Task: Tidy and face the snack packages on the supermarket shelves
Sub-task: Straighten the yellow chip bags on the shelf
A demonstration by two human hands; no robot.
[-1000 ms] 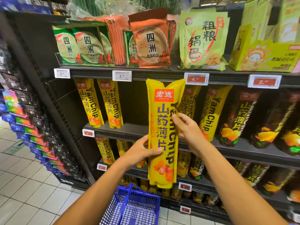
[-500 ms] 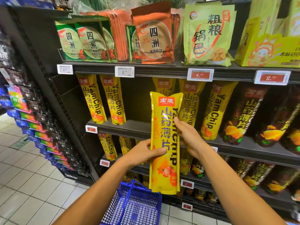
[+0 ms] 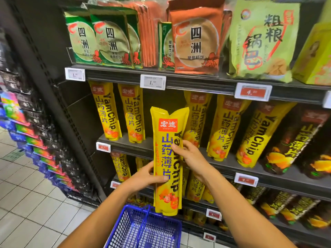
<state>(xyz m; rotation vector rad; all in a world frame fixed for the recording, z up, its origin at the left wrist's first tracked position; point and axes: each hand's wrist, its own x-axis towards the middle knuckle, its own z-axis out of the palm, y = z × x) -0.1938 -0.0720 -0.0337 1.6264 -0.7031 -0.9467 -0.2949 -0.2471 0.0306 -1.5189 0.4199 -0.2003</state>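
Both hands are holding one yellow YamChip packet (image 3: 168,158) at centre frame, in front of the shelving and not resting on any shelf. Long axis is running near vertical, red brand label at top, front face turned toward the camera. Left hand (image 3: 143,178) is gripping the packet's lower left edge, thumb lying across the printed front. Right hand (image 3: 189,156) is gripping the right edge a little higher, fingers curling round onto the front.

Key relation: the open gap in the middle shelf (image 3: 125,143) is sitting directly behind the packet's upper half, up and away from the grip, between the two standing packets (image 3: 121,113) at centre left and the row of yellow packets (image 3: 223,127) at centre right. The packet's base is hanging below that shelf's edge, over the blue basket (image 3: 143,230) at bottom centre.

Judgement: the packet is needing a lift and a push forward, base first, staying upright. Both hands are about equally near the gap.
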